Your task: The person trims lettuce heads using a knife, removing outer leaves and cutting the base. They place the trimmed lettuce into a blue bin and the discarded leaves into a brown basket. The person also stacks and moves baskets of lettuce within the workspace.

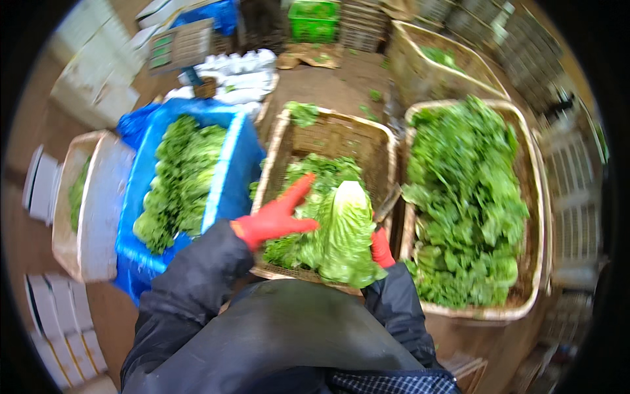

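Note:
My right hand (381,248), in a red glove, grips a head of leafy lettuce (344,233) from its right side; most of its fingers are hidden behind the leaves. The pale cut base points away from me. A dark, narrow blade-like piece (389,199) shows just beyond that glove; whether the hand holds it, I cannot tell. To the left of the head, my left hand (281,217) is open, its red-gloved fingers spread over the leaves. Beneath both hands, a brown-stained crate (391,141) holds loose greens (315,169).
On the left stands a blue-lined bin (223,171) of stacked lettuce, beside a white tub (105,203). A large tub (535,217) on the right is heaped with lettuce. Farther off are a scale (180,47), white wrapped bundles (246,82), a green crate (314,23) and another tub (420,62).

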